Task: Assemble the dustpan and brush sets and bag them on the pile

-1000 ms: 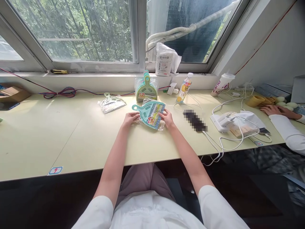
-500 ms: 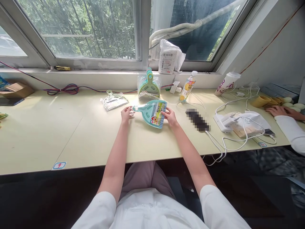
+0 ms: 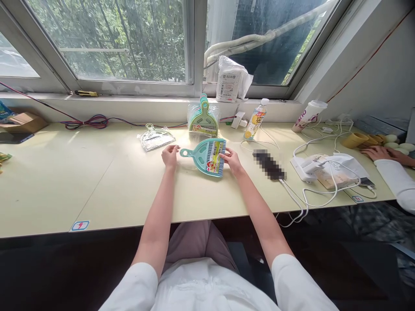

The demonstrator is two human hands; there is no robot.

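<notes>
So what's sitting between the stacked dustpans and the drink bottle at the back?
The head view shows a white plug-like block between the stacked dustpans and the drink bottle, with a thin red cable reaching toward it.

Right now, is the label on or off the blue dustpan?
On: the yellow printed label lies across the wide part of the dustpan, near where the right hand grips its edge.

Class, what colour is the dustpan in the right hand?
The dustpan is light turquoise, best seen in the head view.
</notes>
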